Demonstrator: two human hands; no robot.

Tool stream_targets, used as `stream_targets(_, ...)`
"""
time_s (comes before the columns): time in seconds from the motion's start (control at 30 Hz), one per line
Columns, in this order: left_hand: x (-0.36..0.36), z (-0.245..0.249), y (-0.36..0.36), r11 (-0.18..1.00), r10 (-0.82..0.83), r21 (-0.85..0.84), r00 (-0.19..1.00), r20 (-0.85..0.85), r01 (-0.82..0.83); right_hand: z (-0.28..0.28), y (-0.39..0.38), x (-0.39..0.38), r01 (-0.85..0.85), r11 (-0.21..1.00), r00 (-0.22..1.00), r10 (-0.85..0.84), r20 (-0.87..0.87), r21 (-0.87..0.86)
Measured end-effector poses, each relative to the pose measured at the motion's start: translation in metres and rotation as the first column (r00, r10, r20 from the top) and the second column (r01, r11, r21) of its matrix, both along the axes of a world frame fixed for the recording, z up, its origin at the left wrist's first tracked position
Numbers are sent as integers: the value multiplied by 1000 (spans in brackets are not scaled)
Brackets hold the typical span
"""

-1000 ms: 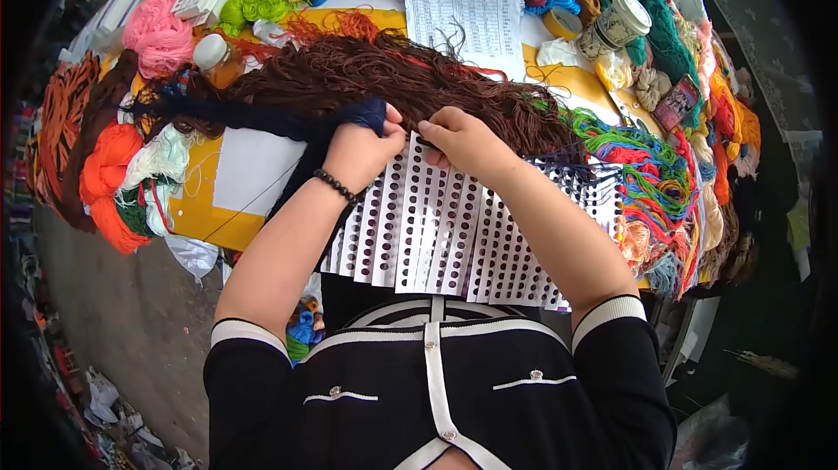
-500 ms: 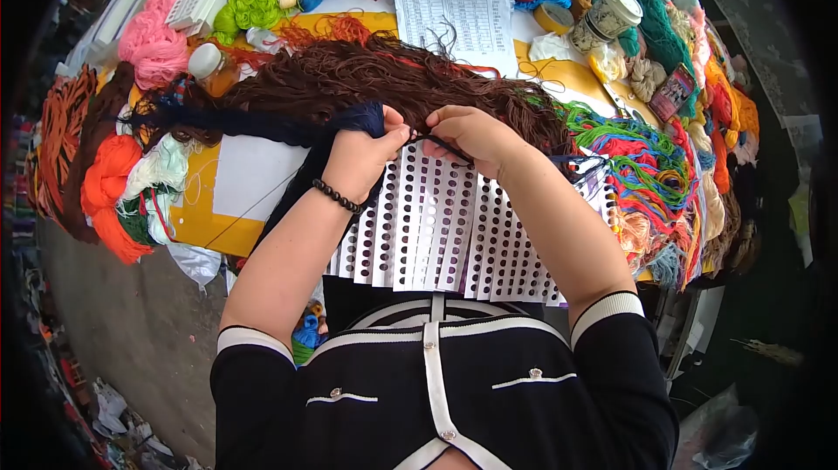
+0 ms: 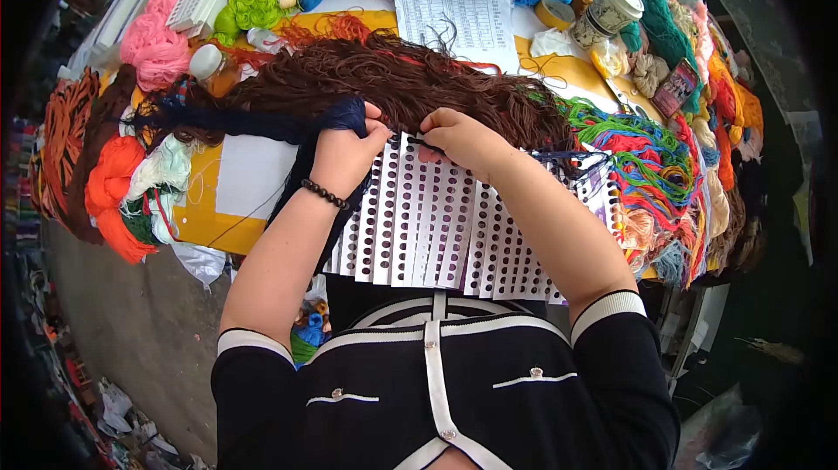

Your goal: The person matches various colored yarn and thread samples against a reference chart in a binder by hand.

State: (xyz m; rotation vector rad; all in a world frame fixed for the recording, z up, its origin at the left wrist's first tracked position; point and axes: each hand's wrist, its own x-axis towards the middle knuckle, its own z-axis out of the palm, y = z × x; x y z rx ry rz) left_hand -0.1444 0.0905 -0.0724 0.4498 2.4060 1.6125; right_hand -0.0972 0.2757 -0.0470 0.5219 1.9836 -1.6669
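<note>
A dark navy hank of embroidery thread (image 3: 253, 123) loops over my left hand (image 3: 345, 154), which is closed around it with thumb and fingers at the front. Part of the hank hangs below the wrist. My right hand (image 3: 464, 140), fingers bent in a pinch, grips navy thread near the top edge of the white punched cards (image 3: 423, 230). A short dark stretch of thread spans the gap between the hands. The cards have rows of round holes and overlap each other. More navy thread (image 3: 572, 158) lies right of my right hand. The right fingertips are partly hidden.
A long brown thread bundle (image 3: 349, 73) lies just beyond my hands. Multicoloured thread (image 3: 650, 156) sits at the right, orange thread (image 3: 113, 195) at the left. Farther back are a printed sheet (image 3: 449, 3), a lidded cup (image 3: 608, 12), scissors (image 3: 627, 102) and a jar (image 3: 212, 68).
My left hand has shifted slightly left with the navy hank. My right fingers have come down closer to the cards' top edge, and the thread between the hands sits lower.
</note>
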Motion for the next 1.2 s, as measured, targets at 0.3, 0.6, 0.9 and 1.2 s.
stream_targets(0.3, 9, 25, 8, 774, -221, 590, 776, 591, -230, -1, 1, -4, 54, 996, 998, -50, 48, -75)
stream_targets(0.6, 6, 0, 19, 972, -234, -37, 968, -91, 231, 10, 8, -15, 57, 996, 997, -53, 58, -64)
stream_targets(0.9, -51, 37, -95, 810, 174, 419, 851, 496, -410, -11, 3, -28, -218, 859, 973, 229, 33, 463)
stream_targets(1.2, -5, 75, -121, 819, 279, 391, 886, 370, -420, 14, -24, 15, 24, 959, 942, 72, -326, 283)
